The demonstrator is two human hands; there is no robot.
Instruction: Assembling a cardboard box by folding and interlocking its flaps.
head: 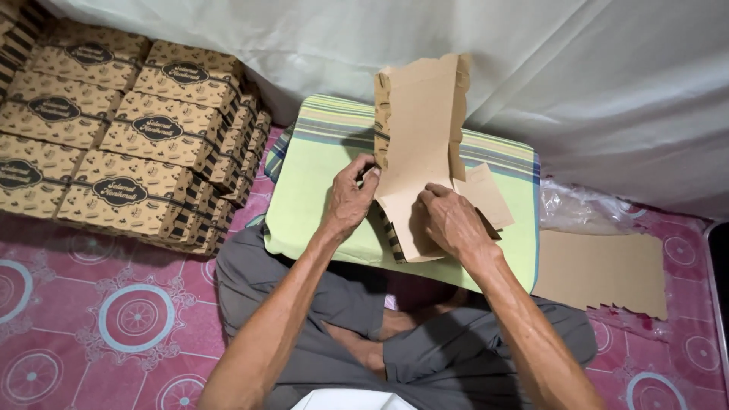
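Leftmost, stacked brown printed cardboard boxes (pixel 114 144) stand on the pink patterned floor mat (pixel 91 319). Further right, the left hand (pixel 348 203) pinches the left edge of a flat unfolded brown cardboard box blank (pixel 416 144) between thumb and curled fingers. The blank's long axis runs away from the person, its scalloped end pointing up toward the white cloth backdrop (pixel 592 76). It lies over a green striped cushion (pixel 319 175). The right hand (pixel 454 222) presses on the blank's lower part, fingers bent, gripping nothing I can make out. Rightmost, flat brown cardboard sheets (pixel 600 269) lie on the mat.
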